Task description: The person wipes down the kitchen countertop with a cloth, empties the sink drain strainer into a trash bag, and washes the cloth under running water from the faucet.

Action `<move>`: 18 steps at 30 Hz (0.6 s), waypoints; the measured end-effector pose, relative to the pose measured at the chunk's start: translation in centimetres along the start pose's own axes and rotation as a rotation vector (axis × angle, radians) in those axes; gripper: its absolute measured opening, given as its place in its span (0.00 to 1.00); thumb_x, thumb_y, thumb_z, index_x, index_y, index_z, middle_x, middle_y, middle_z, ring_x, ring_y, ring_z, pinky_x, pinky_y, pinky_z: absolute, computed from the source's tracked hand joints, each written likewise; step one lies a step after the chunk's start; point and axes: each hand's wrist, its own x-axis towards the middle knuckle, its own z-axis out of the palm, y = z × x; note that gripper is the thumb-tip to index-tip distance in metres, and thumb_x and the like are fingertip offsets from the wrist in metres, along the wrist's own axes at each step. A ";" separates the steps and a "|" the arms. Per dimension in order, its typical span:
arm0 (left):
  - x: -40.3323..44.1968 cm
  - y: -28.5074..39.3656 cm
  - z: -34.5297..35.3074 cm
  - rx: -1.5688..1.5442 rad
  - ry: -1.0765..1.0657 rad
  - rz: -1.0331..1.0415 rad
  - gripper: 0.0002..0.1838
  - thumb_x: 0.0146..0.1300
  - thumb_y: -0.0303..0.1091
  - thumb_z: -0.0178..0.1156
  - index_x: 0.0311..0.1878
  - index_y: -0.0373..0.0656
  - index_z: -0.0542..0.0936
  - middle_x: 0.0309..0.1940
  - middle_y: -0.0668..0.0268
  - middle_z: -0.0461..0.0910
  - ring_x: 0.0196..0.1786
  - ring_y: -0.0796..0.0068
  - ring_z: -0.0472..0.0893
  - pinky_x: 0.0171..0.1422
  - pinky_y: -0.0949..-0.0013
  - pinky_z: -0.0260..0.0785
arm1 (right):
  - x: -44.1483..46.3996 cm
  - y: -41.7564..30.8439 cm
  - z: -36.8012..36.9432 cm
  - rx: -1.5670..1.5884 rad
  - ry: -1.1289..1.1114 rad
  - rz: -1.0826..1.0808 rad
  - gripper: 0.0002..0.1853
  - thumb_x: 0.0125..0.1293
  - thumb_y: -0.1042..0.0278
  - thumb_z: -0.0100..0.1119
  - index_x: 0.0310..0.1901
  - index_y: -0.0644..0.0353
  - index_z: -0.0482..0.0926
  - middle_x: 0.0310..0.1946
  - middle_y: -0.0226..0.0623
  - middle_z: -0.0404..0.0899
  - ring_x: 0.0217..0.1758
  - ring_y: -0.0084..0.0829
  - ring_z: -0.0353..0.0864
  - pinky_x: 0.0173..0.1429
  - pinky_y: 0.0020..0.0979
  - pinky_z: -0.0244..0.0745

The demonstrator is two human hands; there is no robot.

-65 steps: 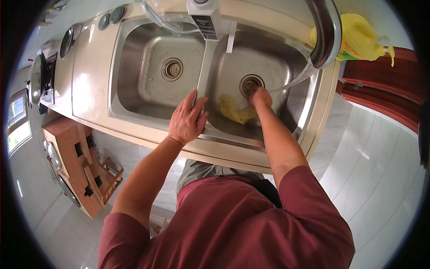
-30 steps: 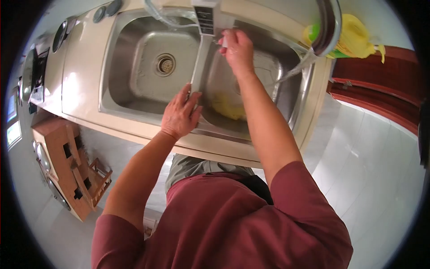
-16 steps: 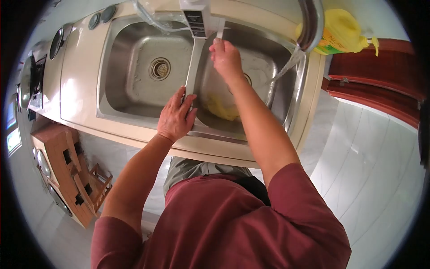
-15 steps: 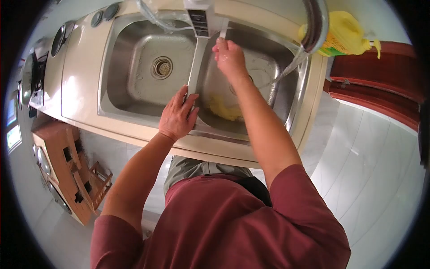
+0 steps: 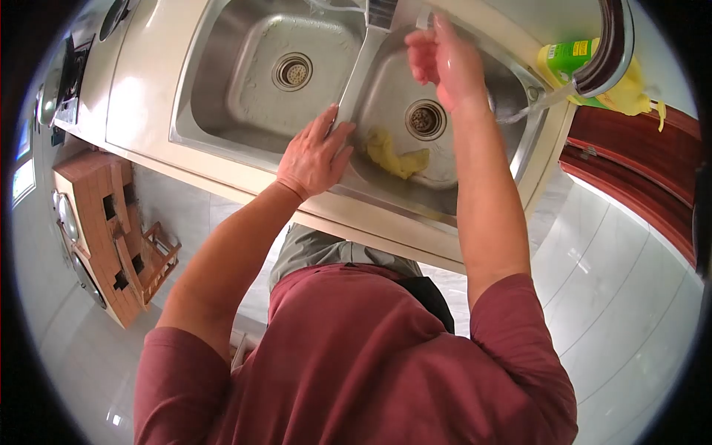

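yellow cloth (image 5: pixel 397 159) in basin (image 5: pixel 460 159), just right of left hand (image 5: pixel 315 152), the nearer; long axis slants away from it. left spread flat on divider (image 5: pixel 365 74); right hand (image 5: pixel 449 63) half-curled, blurred, grip unclear.

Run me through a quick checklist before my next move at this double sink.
1. Water off: not ok. A clear stream runs from the curved metal spout.
2. Round metal drain in the right basin uncovered: ok. The crumpled yellow cloth lies beside it.
3. Left hand supported: ok. It rests on the steel divider between the basins.
4. Right hand free of contact: cannot tell. It is raised over the right basin, blurred, near a pale strip.
5. Yellow plastic bottle outside the basins: ok. It sits beyond the sink's right end.
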 end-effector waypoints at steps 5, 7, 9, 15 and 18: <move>0.2 -0.1 -0.1 0.000 -0.006 -0.013 0.22 0.66 0.34 0.65 0.63 0.47 0.79 0.68 0.47 0.70 0.65 0.45 0.77 0.68 0.54 0.73 | 0.7 13.8 -11.0 -1.036 0.210 0.205 0.20 0.72 0.50 0.61 0.47 0.63 0.84 0.39 0.45 0.86 0.43 0.43 0.86 0.47 0.42 0.79; 0.1 -0.1 -0.1 -0.006 0.000 -0.007 0.22 0.65 0.35 0.65 0.63 0.46 0.79 0.68 0.47 0.70 0.65 0.45 0.77 0.68 0.54 0.73 | -1.9 18.3 -13.3 -1.679 0.165 0.288 0.21 0.72 0.51 0.61 0.55 0.60 0.84 0.50 0.51 0.86 0.58 0.52 0.84 0.62 0.48 0.78; 0.2 -0.2 0.0 -0.005 0.007 -0.001 0.22 0.65 0.35 0.65 0.63 0.46 0.79 0.68 0.46 0.70 0.65 0.45 0.77 0.68 0.54 0.73 | -3.8 18.8 -12.9 -1.440 0.128 0.221 0.22 0.71 0.49 0.62 0.57 0.55 0.84 0.47 0.51 0.87 0.56 0.48 0.86 0.59 0.47 0.80; 0.3 -0.1 0.0 0.005 0.004 0.005 0.22 0.65 0.35 0.65 0.62 0.46 0.79 0.68 0.46 0.71 0.64 0.45 0.77 0.68 0.54 0.73 | -2.6 18.6 -10.9 -1.309 -0.032 0.487 0.26 0.70 0.42 0.61 0.62 0.47 0.83 0.49 0.48 0.87 0.54 0.48 0.86 0.59 0.45 0.81; 0.3 -0.1 0.0 0.009 0.007 0.005 0.22 0.65 0.34 0.65 0.62 0.46 0.79 0.68 0.46 0.71 0.64 0.45 0.78 0.68 0.54 0.73 | -2.8 17.0 -9.7 -1.266 -0.037 0.528 0.25 0.69 0.41 0.62 0.60 0.46 0.84 0.50 0.46 0.87 0.53 0.47 0.87 0.58 0.45 0.81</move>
